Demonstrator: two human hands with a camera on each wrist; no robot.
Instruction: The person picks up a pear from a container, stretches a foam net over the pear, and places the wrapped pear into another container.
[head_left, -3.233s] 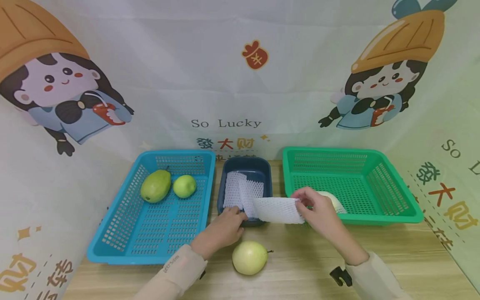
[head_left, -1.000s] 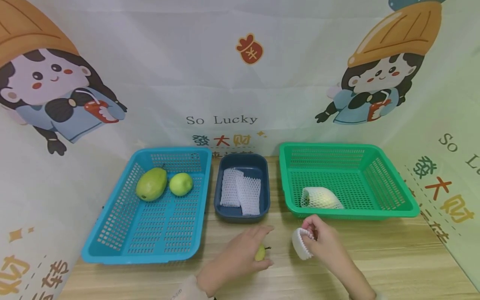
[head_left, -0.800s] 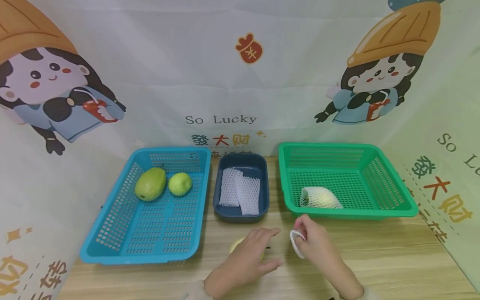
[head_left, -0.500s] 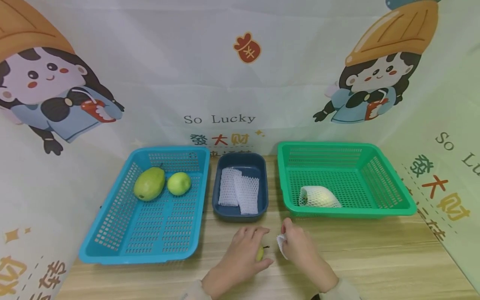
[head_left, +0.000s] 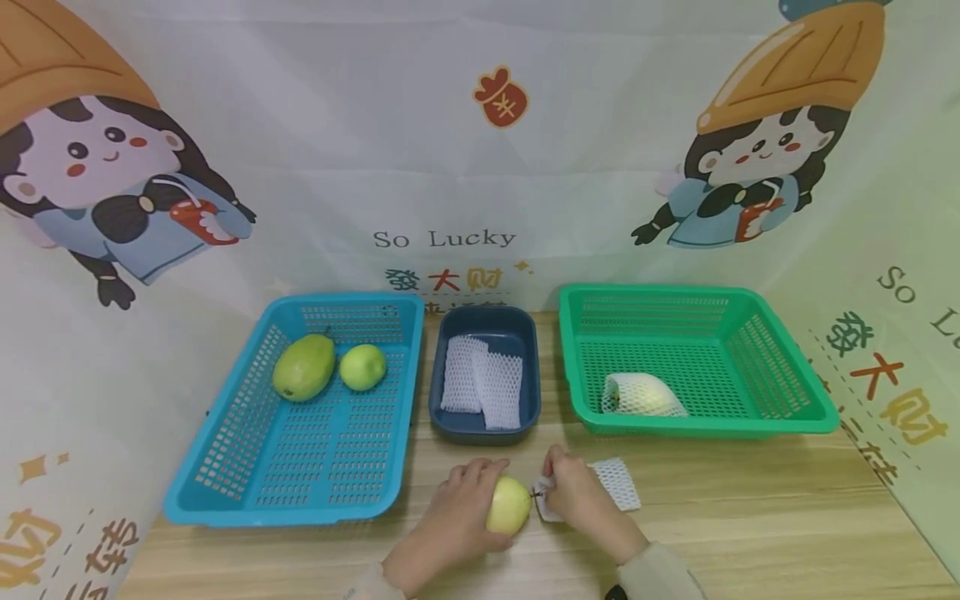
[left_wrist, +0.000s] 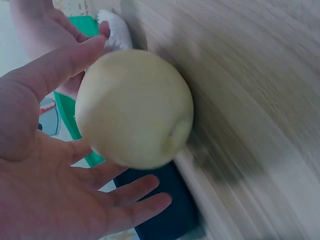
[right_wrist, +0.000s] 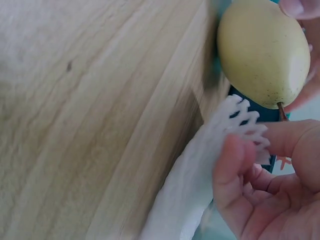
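Observation:
My left hand (head_left: 461,517) holds a yellow-green pear (head_left: 509,506) from its left side, thumb and fingers against the skin. In the left wrist view, the blossom end of the pear (left_wrist: 135,107) faces the camera. My right hand (head_left: 581,500) pinches the edge of a white foam fruit net (head_left: 617,483), whose body trails off to the right behind the hand. The right wrist view shows the mouth of the foam net (right_wrist: 240,122) between thumb and fingers, close by the pear's stem (right_wrist: 282,111).
At left, a blue basket (head_left: 285,521) contains a green papaya-shaped fruit (head_left: 303,367) and a green round fruit (head_left: 363,367). Two foam nets (head_left: 501,392) lie in the dark blue tray (head_left: 484,437). A green basket (head_left: 705,427) holds a net-wrapped fruit (head_left: 645,395). A printed cloth hangs behind.
My right hand took a foam net from above the tray, lowered it and brought it left to the pear's stem. My left hand left the tray and now grips the pear.

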